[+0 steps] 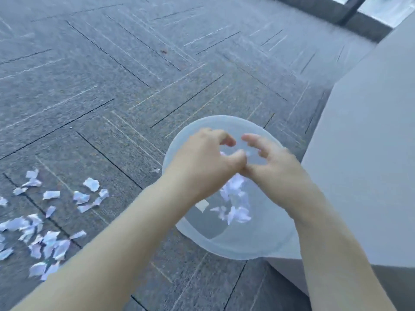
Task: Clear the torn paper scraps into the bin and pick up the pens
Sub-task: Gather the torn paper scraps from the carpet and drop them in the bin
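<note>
A pale translucent round bin [224,250] stands on the grey carpet. Both my hands hover over its mouth, thumbs touching. My left hand [202,160] has its fingers curled and loosely apart. My right hand [274,162] has its fingers spread. White torn paper scraps [235,198] are falling or lying inside the bin below my hands. Several more torn scraps [49,221] lie scattered on the carpet at the lower left. One small scrap [155,170] lies just beside the bin's left rim. No pens are in view.
A light grey block of furniture [363,164] stands right beside the bin on the right. Dark window framing [352,10] is at the top right. Grey patterned carpet [134,75] stretches across the left and far side.
</note>
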The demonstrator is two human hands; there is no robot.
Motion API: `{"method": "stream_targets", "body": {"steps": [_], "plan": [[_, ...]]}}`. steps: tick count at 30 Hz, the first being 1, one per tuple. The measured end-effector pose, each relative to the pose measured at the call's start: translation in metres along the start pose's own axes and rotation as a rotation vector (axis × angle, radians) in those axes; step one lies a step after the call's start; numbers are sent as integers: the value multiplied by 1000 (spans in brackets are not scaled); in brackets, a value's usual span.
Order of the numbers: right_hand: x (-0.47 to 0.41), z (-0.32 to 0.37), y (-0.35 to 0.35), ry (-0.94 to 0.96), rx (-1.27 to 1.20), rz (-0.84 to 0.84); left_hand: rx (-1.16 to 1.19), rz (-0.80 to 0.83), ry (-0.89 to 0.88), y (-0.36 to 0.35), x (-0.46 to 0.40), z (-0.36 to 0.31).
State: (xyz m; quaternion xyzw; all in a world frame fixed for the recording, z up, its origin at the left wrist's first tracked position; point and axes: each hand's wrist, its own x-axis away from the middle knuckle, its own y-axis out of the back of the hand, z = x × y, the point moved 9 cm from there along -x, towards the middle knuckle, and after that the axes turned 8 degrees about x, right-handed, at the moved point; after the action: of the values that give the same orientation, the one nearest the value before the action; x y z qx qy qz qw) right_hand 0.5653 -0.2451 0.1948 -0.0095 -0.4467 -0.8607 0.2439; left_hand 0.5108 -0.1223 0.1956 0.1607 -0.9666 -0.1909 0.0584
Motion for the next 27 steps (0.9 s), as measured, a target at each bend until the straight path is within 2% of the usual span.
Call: {"method": "stream_targets", "body": {"steps": [2,4,7,10,12,16,19,21,24,27], "plan": [[3,10,11,36,77,-72,-80,17,-32,3,4,0],[10,37,19,134,63,-191,-22,-38,-117,14,11,-9],[32,82,20,299,-219,-336,230,-246,-219,53,27,-6],[57,129,-22,493,-470,-265,348,-504,-215,101,55,39],[65,145,-78,544,-499,-154,271,-639,-129,127,80,88],[56,127,-224,457,-286,112,-64,-701,182,148,138,213],[26,84,-313,354,61,254,-340,-572,531,151,186,305],[-2,53,-342,244,327,272,-473,-486,747,154,217,342],[-46,24,-344,144,549,136,-491,-432,807,152,237,366],[-76,3,-347,77,531,84,-464,-417,792,154,235,382]]}}
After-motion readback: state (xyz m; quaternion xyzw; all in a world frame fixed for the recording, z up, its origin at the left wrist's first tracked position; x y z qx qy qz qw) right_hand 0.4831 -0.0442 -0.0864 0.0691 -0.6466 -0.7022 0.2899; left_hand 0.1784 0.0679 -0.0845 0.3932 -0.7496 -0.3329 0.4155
